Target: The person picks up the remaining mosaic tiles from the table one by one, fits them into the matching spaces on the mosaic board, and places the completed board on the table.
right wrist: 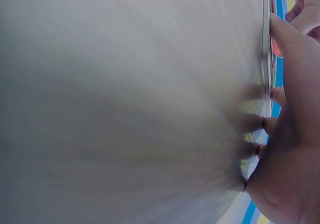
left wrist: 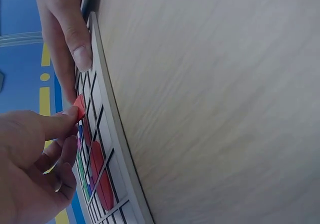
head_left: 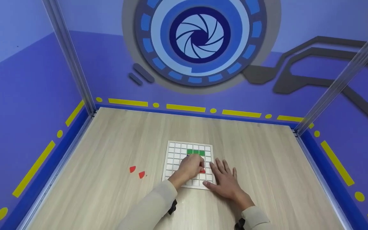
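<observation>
A white board with a grid of square cells [head_left: 170, 159] lies on the table, framed by a pale rim. Over its middle my left hand [head_left: 190, 166] pinches a small red piece [left wrist: 79, 108] between thumb and finger, close above the cells. More red pieces [left wrist: 102, 176] lie in the cells nearby, along with a row of green pieces [head_left: 195, 152] and some blue, purple and pink ones, partly hidden by the left hand. My right hand [head_left: 227, 182] rests with spread fingers at the board's right edge, its thumb [right wrist: 283, 30] on the rim.
Two loose red pieces, one farther [head_left: 132, 169] and one nearer [head_left: 141, 174], lie on the wooden table [head_left: 113, 137] left of the board. Blue printed walls [head_left: 107, 64] with metal corner posts [head_left: 72, 60] enclose the table at the back and sides.
</observation>
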Demonstrator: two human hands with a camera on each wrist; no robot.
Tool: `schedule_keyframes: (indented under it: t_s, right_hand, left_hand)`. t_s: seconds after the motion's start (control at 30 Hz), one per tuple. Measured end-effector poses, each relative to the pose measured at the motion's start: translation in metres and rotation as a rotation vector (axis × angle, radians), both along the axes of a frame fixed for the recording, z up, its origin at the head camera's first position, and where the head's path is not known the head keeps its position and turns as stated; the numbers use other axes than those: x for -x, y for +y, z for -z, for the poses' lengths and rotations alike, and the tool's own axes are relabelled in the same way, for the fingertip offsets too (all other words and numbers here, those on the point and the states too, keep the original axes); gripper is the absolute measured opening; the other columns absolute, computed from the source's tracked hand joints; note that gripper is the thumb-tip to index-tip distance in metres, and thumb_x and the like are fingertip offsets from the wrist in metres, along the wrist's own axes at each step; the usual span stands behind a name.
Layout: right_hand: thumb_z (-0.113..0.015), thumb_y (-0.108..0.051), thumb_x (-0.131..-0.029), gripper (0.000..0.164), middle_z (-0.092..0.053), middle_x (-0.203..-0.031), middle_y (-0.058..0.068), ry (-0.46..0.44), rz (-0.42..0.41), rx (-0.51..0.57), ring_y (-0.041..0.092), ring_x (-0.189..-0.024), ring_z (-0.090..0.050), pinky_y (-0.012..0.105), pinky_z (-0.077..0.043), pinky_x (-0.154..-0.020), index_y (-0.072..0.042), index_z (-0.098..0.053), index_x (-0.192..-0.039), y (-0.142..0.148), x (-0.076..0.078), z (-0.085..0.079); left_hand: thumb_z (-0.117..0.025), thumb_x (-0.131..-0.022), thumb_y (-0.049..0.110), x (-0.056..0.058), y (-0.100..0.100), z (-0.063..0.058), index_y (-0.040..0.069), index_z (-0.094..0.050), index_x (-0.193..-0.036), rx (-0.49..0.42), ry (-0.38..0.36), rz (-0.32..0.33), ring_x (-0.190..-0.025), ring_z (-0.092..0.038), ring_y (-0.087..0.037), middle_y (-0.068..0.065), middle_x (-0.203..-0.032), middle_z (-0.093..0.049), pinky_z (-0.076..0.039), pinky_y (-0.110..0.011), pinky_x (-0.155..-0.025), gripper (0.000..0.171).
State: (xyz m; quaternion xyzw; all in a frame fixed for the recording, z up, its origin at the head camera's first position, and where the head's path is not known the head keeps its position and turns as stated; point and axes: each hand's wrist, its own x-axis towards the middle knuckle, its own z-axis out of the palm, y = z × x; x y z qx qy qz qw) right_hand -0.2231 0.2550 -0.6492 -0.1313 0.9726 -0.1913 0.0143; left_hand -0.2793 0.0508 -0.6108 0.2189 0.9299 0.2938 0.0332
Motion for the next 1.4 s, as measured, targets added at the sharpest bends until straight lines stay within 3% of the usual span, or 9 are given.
schedule_keyframes:
  t_s: [0.13, 0.5, 0.63, 0.8, 0.9, 1.1, 1.27, 1.4]
  right_hand:
    - [-0.059, -0.075, -0.094, 0.094, -0.022, -0.174, 0.015, -0.016, 0.006, -0.005, 0.045, -0.16, -0.011, 0.077, -0.006, -0.118, -0.016, -0.038, -0.165, -0.001, 0.0, 0.001]
    - [-0.061, -0.071, -0.094, 0.093, -0.023, -0.173, 0.017, -0.001, 0.0, 0.007, 0.046, -0.16, -0.012, 0.078, -0.006, -0.117, -0.014, -0.038, -0.165, 0.0, -0.004, 0.002]
    - [-0.06, -0.072, -0.095, 0.093, -0.023, -0.174, 0.016, -0.007, -0.011, 0.003, 0.045, -0.16, -0.011, 0.078, -0.006, -0.117, -0.015, -0.038, -0.165, -0.001, -0.004, 0.003]
    - [-0.061, -0.072, -0.094, 0.093, -0.022, -0.174, 0.016, -0.012, -0.018, 0.011, 0.045, -0.16, -0.011, 0.078, -0.005, -0.117, -0.016, -0.037, -0.165, 0.0, -0.004, 0.003]
    - [-0.062, -0.072, -0.094, 0.094, -0.022, -0.174, 0.015, -0.011, -0.016, 0.01, 0.045, -0.16, -0.011, 0.078, -0.006, -0.117, -0.016, -0.036, -0.166, 0.001, -0.003, 0.002]
    - [-0.061, -0.073, -0.094, 0.095, -0.021, -0.175, 0.015, -0.013, -0.018, 0.009, 0.044, -0.161, -0.01, 0.077, -0.005, -0.118, -0.017, -0.036, -0.166, 0.001, -0.004, 0.003]
    - [-0.06, -0.073, -0.094, 0.095, -0.021, -0.174, 0.015, -0.011, -0.015, 0.014, 0.044, -0.161, -0.009, 0.077, -0.004, -0.118, -0.016, -0.036, -0.166, 0.001, -0.002, 0.001]
    - [-0.061, -0.073, -0.094, 0.095, -0.021, -0.174, 0.016, -0.008, -0.012, 0.019, 0.044, -0.161, -0.01, 0.077, -0.003, -0.118, -0.016, -0.036, -0.166, 0.001, 0.0, -0.001]
  left_hand:
    - [-0.083, -0.091, 0.012, 0.0, 0.002, 0.004, 0.019, -0.081, -0.083, 0.056, 0.07, 0.004, -0.085, -0.065, -0.009, 0.011, -0.087, -0.07, -0.056, -0.031, -0.079, 0.011]
    - [-0.084, -0.09, 0.012, -0.005, -0.002, 0.004, 0.016, -0.078, -0.085, 0.109, 0.13, 0.049, -0.084, -0.063, -0.012, 0.006, -0.092, -0.065, -0.054, -0.03, -0.077, 0.009]
    - [-0.082, -0.092, 0.012, -0.011, -0.013, 0.0, 0.015, -0.079, -0.094, 0.078, 0.09, 0.064, -0.085, -0.061, -0.01, 0.006, -0.095, -0.064, -0.053, -0.029, -0.077, 0.004]
    - [-0.08, -0.095, 0.014, -0.014, -0.04, -0.014, 0.013, -0.078, -0.111, -0.007, -0.044, 0.047, -0.089, -0.06, -0.009, 0.003, -0.101, -0.065, -0.053, -0.029, -0.081, 0.016]
    - [-0.08, -0.095, 0.016, -0.011, -0.06, -0.023, 0.009, -0.076, -0.117, -0.049, -0.084, 0.03, -0.095, -0.062, -0.013, -0.002, -0.107, -0.068, -0.055, -0.032, -0.085, 0.023]
    - [-0.08, -0.096, 0.016, -0.009, -0.106, -0.029, 0.005, -0.074, -0.123, -0.06, -0.11, -0.055, -0.105, -0.065, -0.025, -0.006, -0.114, -0.067, -0.055, -0.04, -0.09, 0.03]
    - [-0.081, -0.096, 0.015, -0.007, -0.145, -0.031, 0.005, -0.072, -0.125, -0.036, -0.13, -0.147, -0.101, -0.063, -0.022, -0.007, -0.115, -0.065, -0.054, -0.041, -0.088, 0.032]
    - [-0.081, -0.095, 0.014, -0.008, -0.173, -0.036, 0.005, -0.073, -0.122, -0.01, -0.102, -0.193, -0.102, -0.064, -0.023, -0.008, -0.114, -0.066, -0.055, -0.043, -0.09, 0.03]
